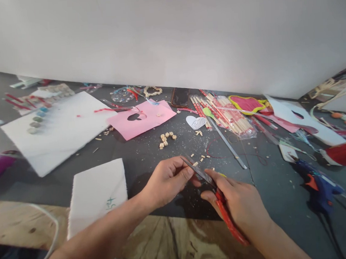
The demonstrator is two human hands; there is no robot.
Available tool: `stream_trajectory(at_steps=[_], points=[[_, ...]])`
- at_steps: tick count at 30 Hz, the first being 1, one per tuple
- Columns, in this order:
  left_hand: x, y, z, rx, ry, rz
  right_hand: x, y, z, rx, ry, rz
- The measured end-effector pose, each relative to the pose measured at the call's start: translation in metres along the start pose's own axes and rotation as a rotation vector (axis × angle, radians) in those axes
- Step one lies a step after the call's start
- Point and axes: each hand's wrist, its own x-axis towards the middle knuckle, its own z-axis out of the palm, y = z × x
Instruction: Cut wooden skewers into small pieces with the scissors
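My right hand (238, 200) is closed around a pair of scissors (230, 224) with red handles and metal blades, which point up and to the left. The blades reach the fingertips of my left hand (172, 179), whose thumb and fingers are pinched together beside them. What the pinch holds is too small to make out. Short pale stick pieces (203, 158) lie scattered on the dark table just beyond the blades. Farther back sits a curved cluster of small pale pieces (165, 139), near a white paper heart (195, 122).
Bundled sticks in plastic (235, 118), a glue stick (226, 143) and pink paper (142, 118) lie toward the wall. A white board (62, 134) and white slab (98, 187) occupy the left. At right is a blue glue gun (319, 185) with a cable.
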Motion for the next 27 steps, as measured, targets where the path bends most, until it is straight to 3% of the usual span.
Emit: stream_trajectory(at_steps=[8,17,22,27], points=[[-0.003,0.003,-0.001,0.307,0.094,0.147,0.006,-0.006,-0.013,0.192,-0.124,0.07],[-0.002,0.002,0.002,0.368,0.108,0.179,0.008,0.0,-0.018,0.336,-0.284,0.122],[0.001,0.002,0.001,0.224,0.126,0.115,0.01,0.0,-0.014,0.253,-0.209,0.178],[0.002,0.001,0.001,0.105,0.086,0.093,0.009,0.003,-0.009,0.112,-0.064,0.096]])
